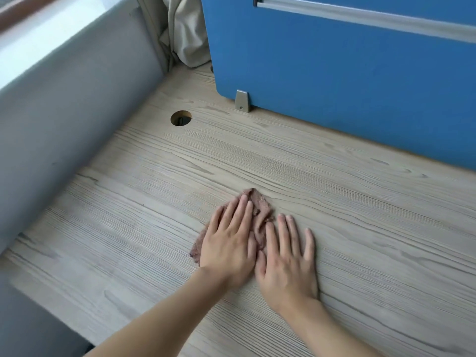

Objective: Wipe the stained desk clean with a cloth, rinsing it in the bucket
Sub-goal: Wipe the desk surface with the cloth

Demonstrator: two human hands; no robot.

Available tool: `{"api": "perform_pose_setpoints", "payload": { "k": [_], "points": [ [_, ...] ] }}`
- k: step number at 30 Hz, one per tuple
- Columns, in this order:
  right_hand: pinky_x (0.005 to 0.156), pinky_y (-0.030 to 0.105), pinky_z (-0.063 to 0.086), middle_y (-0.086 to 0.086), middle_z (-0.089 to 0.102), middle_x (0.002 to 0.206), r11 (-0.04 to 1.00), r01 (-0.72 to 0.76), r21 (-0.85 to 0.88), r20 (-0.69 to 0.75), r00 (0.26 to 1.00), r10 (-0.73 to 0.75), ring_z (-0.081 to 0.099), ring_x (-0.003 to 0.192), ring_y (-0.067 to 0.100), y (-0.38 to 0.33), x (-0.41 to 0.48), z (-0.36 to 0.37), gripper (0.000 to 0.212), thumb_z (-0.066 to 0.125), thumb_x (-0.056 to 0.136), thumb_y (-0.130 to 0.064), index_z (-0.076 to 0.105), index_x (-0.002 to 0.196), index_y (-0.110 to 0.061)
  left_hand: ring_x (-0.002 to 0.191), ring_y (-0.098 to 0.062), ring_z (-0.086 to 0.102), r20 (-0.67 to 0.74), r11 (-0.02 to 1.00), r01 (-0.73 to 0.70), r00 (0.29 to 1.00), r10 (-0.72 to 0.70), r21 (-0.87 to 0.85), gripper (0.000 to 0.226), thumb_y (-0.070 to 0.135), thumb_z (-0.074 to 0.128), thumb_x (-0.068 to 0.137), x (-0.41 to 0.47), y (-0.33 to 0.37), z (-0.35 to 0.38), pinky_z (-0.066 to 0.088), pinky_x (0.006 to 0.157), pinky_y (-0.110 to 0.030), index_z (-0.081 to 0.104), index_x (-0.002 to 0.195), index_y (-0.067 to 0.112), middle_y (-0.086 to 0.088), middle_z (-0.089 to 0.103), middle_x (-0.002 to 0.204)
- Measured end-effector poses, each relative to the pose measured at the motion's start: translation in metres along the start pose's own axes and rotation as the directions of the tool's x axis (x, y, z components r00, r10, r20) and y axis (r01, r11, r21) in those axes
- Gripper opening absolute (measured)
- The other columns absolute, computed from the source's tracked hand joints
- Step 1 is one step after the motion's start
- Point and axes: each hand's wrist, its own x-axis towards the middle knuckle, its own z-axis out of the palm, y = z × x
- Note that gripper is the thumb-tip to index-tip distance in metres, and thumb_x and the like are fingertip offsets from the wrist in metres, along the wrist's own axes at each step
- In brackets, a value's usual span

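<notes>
No words, numbers or signs can be read here. The desk [360, 228] shows only wood lines. The blue board [334, 73] at 1 o'clock and the brown cloth [260, 204] show no letters.

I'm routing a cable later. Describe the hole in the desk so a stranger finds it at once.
Start at the blue partition along the far edge of the desk. Left of its grey metal bracket, towards the grey wall, lies the cable hole. It is the only round, dark opening in the wood-grain top.
</notes>
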Motion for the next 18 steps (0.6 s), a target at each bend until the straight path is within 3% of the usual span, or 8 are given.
{"api": "perform_pose_setpoints", "payload": {
  "k": [3,7,9,12,18],
  "points": [
    [0.114,0.061,0.026,0.015,0.048,0.150,1.000,0.001,0.027,-0.030,1.000,0.000,0.038,0.144,0.031,0.001,0.002,-0.003,0.061,0.042,0.087,-0.043,0.058,0.137,-0.011,0.153,-0.012,-0.009,-0.017,1.000,-0.003,1.000,0.003,0.008,0.069,0.043,0.012,0.097,0.016,-0.020,-0.007,0.001,0.124,-0.039,0.007,0.160,0.018,0.001,-0.001,0.167],
    [0.099,0.052,0.037,0.007,0.059,0.126,0.992,-0.092,0.083,-0.162,0.981,0.105,0.057,0.117,0.029,0.013,0.032,-0.013,0.040,0.044,0.083,-0.033,0.065,0.113,-0.018,0.152,-0.014,-0.016,-0.058,0.989,0.146,0.988,-0.145,0.023,0.069,0.043,0.011,0.097,0.037,-0.023,-0.014,-0.003,0.124,-0.039,-0.001,0.160,0.017,0.001,-0.010,0.166],
    [0.105,0.053,0.034,0.013,0.056,0.135,0.976,-0.203,0.079,-0.174,0.961,0.214,0.053,0.126,0.032,0.019,0.053,-0.011,0.047,0.041,0.085,-0.032,0.062,0.123,-0.014,0.153,-0.015,-0.012,-0.035,0.999,0.050,0.998,-0.050,0.009,0.068,0.042,0.016,0.097,0.025,-0.010,-0.011,-0.001,0.124,-0.041,0.006,0.160,0.019,0.000,-0.004,0.167],
    [0.116,0.057,0.024,0.018,0.044,0.152,0.974,-0.226,0.015,-0.112,0.968,0.226,0.038,0.143,0.033,0.018,0.065,-0.001,0.059,0.036,0.089,-0.035,0.054,0.138,-0.009,0.152,-0.010,-0.014,0.023,0.996,-0.087,0.996,0.087,-0.026,0.066,0.043,0.017,0.098,0.019,-0.015,-0.012,-0.002,0.124,-0.039,0.007,0.160,0.024,0.005,-0.005,0.167],
    [0.117,0.058,0.020,0.019,0.040,0.155,0.973,-0.226,-0.054,-0.087,0.971,0.221,0.033,0.146,0.032,0.018,0.065,0.001,0.061,0.032,0.090,-0.034,0.052,0.142,-0.008,0.152,-0.014,-0.015,-0.059,0.991,0.134,0.989,-0.133,0.022,0.070,0.043,0.007,0.095,0.065,-0.022,-0.015,-0.005,0.124,-0.039,-0.002,0.160,0.017,0.001,-0.011,0.166]
  ]
}}
